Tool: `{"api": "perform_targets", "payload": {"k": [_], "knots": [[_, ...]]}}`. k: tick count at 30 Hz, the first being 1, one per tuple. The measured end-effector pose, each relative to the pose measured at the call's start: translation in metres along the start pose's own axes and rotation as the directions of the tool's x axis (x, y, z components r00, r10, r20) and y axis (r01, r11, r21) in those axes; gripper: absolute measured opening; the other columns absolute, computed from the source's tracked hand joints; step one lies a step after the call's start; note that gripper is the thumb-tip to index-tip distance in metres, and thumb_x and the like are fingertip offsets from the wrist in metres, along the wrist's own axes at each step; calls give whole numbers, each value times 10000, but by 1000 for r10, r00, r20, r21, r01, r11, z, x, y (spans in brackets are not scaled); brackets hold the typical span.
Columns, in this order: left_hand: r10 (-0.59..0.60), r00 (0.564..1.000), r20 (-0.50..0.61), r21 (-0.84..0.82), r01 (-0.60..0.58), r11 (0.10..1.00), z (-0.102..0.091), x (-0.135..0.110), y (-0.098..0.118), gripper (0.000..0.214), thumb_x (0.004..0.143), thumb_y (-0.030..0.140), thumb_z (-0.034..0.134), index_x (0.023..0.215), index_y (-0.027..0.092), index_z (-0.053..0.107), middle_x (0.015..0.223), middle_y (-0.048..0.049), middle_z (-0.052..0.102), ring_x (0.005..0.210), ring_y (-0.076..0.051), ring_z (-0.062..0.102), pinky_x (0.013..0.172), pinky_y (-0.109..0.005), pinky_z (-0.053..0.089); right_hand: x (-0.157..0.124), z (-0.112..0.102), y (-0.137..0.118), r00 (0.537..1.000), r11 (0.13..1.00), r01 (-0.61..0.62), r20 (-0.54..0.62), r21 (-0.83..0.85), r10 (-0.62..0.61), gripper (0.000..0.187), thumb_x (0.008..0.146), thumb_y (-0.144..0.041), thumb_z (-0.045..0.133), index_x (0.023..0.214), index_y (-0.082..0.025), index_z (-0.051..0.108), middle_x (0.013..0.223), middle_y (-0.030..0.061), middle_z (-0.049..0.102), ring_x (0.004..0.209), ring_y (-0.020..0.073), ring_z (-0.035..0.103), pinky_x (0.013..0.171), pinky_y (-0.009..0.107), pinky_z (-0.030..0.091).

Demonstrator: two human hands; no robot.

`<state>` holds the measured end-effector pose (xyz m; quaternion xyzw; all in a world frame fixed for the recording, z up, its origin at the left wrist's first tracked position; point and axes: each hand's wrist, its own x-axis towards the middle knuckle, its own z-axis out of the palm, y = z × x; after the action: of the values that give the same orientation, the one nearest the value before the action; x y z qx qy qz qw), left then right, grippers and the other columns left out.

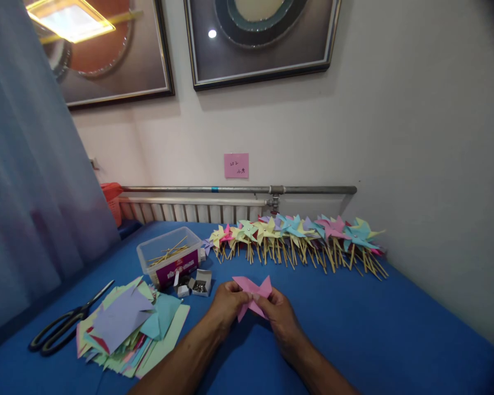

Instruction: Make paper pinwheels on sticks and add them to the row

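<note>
A pink paper pinwheel (253, 287) is held up between both hands above the blue cloth, its points folded in toward the middle. My left hand (229, 300) pinches it from the left, the thumb at its centre. From the other side my right hand (280, 310) grips it, thumb also pressed near the centre. Whether a pin goes through the middle is hidden by the thumbs. Just beyond my left hand stands a small open box of metal pins (200, 285), beside another little box (183, 289).
Left of my arms lies a pile of cut coloured paper (121, 323), with black-handled scissors (68, 323) next to it. A clear plastic tub (148, 247) holds thin sticks (170, 251). Finished pinwheels on sticks (290, 230) line the back, below a metal pipe (189, 189).
</note>
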<state>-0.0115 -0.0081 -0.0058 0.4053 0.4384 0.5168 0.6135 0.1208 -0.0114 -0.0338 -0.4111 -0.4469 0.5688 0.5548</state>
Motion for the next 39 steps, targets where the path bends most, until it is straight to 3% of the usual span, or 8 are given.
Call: {"api": "perform_targets", "payload": {"k": [7, 12, 23, 31, 39], "knots": [[47, 999, 6, 36, -47, 998, 1, 2, -6, 183, 540, 225, 739, 667, 103, 688, 591, -20, 634, 527, -114, 521, 561, -248, 388, 5, -10, 9, 999, 999, 26, 24, -27, -26, 425, 692, -509, 798, 914, -152, 732, 789, 57, 756, 690, 209, 671, 660, 311, 510], [63, 995, 75, 28, -65, 997, 3, 0, -5, 206, 554, 213, 737, 713, 84, 726, 644, -45, 676, 557, -121, 550, 582, -244, 406, 3, -13, 8, 999, 1000, -16, 50, -2, 16, 408, 696, -463, 810, 955, -154, 747, 831, 59, 765, 718, 205, 681, 670, 300, 511], [18, 996, 83, -21, -16, 1000, 5, -5, 2, 144, 567, 199, 701, 666, 96, 701, 600, -30, 646, 526, -106, 515, 548, -230, 367, 0, -13, 0, 997, 998, -32, 65, 48, 29, 422, 645, -449, 863, 920, -154, 738, 834, 68, 767, 765, 235, 703, 765, 363, 544], [23, 994, 103, -70, -16, 997, 2, -4, -1, 285, 649, 353, 759, 579, 131, 595, 506, 17, 513, 472, -79, 406, 514, -233, 288, 7, -16, 11, 998, 998, -52, 31, 31, 51, 452, 632, -479, 851, 919, -154, 723, 821, 63, 760, 756, 234, 696, 747, 351, 538], [35, 993, 110, -5, -34, 999, 4, -6, 2, 399, 621, 483, 796, 633, 117, 638, 546, -1, 543, 503, -94, 424, 538, -241, 306, 5, -15, 10, 999, 999, -7, 39, 35, 6, 379, 692, -466, 813, 916, -171, 732, 843, 51, 756, 742, 208, 673, 736, 333, 511]]}}
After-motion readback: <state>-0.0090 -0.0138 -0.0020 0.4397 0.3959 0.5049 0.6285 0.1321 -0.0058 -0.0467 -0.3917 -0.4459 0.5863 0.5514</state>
